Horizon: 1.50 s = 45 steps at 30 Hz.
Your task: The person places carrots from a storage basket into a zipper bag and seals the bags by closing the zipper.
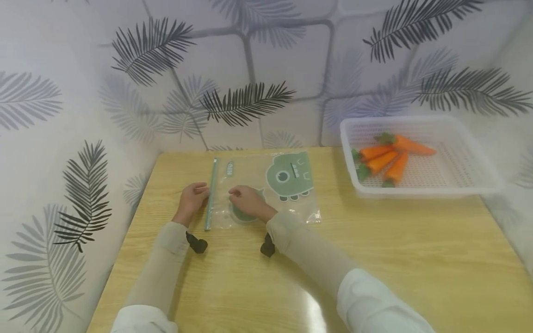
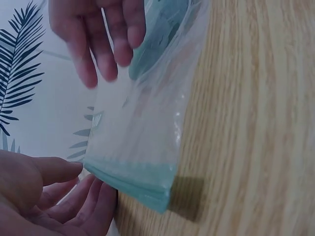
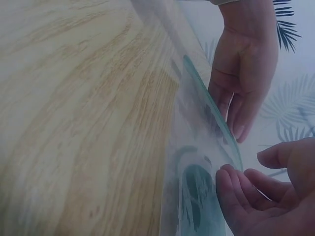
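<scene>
A clear zip bag (image 1: pixel 258 166) with a green cartoon monster print lies flat on the wooden table. Its green zip strip (image 1: pixel 211 194) runs along the left end. Beside that strip is my left hand (image 1: pixel 193 199), fingers loosely bent and tips right at the strip; the left wrist view shows its thumb (image 2: pixel 61 169) apart from the fingers near the strip's end. My right hand (image 1: pixel 250 201) is over the bag's left half, covering part of the print. In the right wrist view its thumb and fingers (image 3: pixel 231 189) are spread apart, with nothing between them.
A white perforated plastic basket (image 1: pixel 458 162) stands at the back right, holding several orange carrots (image 1: pixel 381 162) with green tops. Patterned wall covering (image 1: pixel 283 60) with feather-like leaves rises behind the table (image 1: pixel 395 259). Black wrist cameras (image 1: pixel 196 243) sit under both wrists.
</scene>
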{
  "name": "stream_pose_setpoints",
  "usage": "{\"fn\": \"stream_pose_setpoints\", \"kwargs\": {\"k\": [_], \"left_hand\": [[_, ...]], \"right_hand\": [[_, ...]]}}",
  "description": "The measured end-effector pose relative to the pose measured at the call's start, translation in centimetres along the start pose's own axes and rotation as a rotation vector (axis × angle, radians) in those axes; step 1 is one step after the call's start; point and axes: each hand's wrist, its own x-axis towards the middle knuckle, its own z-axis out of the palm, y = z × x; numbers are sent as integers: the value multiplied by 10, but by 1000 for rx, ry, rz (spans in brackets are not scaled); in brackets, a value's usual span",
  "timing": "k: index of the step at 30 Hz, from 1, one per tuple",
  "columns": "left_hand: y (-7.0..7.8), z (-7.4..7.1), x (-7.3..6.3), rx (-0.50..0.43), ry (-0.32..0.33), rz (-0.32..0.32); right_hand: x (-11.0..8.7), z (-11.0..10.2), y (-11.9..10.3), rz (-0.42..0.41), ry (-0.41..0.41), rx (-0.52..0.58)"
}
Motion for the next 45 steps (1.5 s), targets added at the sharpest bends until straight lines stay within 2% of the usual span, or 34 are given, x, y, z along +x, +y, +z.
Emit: {"fn": "stream_pose_setpoints", "kwargs": {"k": [6, 13, 17, 20, 25, 28, 32, 37, 40, 45], "left_hand": [[5, 10, -3, -42, -50, -18], [6, 24, -3, -113, -94, -42], [8, 28, -6, -105, -103, -53], [10, 31, -9, -114, -116, -25], [15, 37, -16, -197, -143, 58], [17, 39, -20, -214, -156, 102], [23, 39, -26, -246, -157, 107], [34, 37, -42, -285, -150, 84], [37, 35, -52, -280, -127, 76], [37, 33, -65, -286, -58, 83]], "right_hand": [[3, 6, -1, 79, -21, 88], [2, 8, 2, 119, 48, 138], [-1, 6, 0, 135, 62, 175], [-3, 5, -3, 131, 81, 153], [-3, 2, -10, 93, 114, 108], [-2, 2, -10, 76, 132, 134], [0, 0, -9, 51, 158, 139], [-4, -3, -10, 64, 172, 153], [-6, -3, -8, 54, 185, 139], [-12, -6, -8, -21, 231, 72]]}}
